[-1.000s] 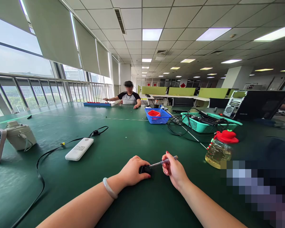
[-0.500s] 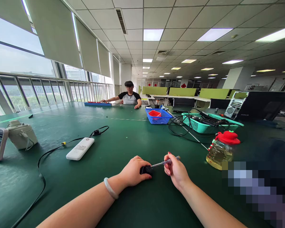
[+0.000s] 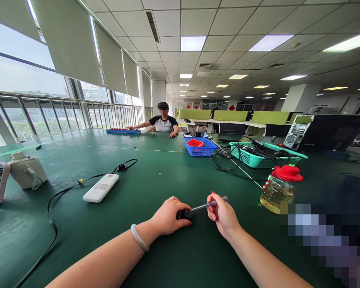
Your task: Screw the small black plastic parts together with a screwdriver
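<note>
On the green tabletop (image 3: 144, 256), my left hand (image 3: 169, 216) is closed around a small black device (image 3: 184, 215), thumb on the near side and fingers on the far side. What kind of device it is I cannot make out. My right hand (image 3: 223, 218) pinches the clear handle of a screwdriver (image 3: 211, 203). The shaft slants down to the left, and its tip meets the right part of the black device. A pale bangle circles my left wrist.
A white power bank (image 3: 101, 188) and a black cable (image 3: 52, 212) lie to the left, near a beige case (image 3: 28, 171). To the right stand a red-lidded bottle (image 3: 277, 194), a teal basket (image 3: 255, 160) of cables and a blue basket (image 3: 200, 151). A person (image 3: 163, 122) sits across the table.
</note>
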The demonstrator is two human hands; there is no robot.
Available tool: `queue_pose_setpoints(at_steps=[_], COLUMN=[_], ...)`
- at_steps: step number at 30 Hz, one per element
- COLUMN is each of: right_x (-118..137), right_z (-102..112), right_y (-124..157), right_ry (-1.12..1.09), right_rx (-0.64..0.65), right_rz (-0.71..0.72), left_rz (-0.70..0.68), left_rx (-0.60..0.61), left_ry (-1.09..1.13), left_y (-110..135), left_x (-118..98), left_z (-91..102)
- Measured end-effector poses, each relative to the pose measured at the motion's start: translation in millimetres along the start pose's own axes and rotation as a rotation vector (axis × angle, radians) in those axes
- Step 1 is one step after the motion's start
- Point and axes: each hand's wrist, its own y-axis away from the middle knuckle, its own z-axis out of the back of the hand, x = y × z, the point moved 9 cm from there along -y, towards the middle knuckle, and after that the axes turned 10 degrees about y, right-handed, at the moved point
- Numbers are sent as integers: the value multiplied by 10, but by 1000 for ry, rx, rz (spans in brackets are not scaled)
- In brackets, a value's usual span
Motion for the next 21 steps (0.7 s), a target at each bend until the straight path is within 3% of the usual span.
queue_pose_setpoints(at_steps=[13,21], right_x=[39,176], right_z=[-36,-26], right_y=[23,70], right_ry=[63,356], right_rx=[28,-23], right_rz=[23,140], left_rz=[-39,1], left_rx=[-5,-11], left_ry=[-22,-32], left_y=[-4,2], left_x=[-40,-24], left_z=[-12,4])
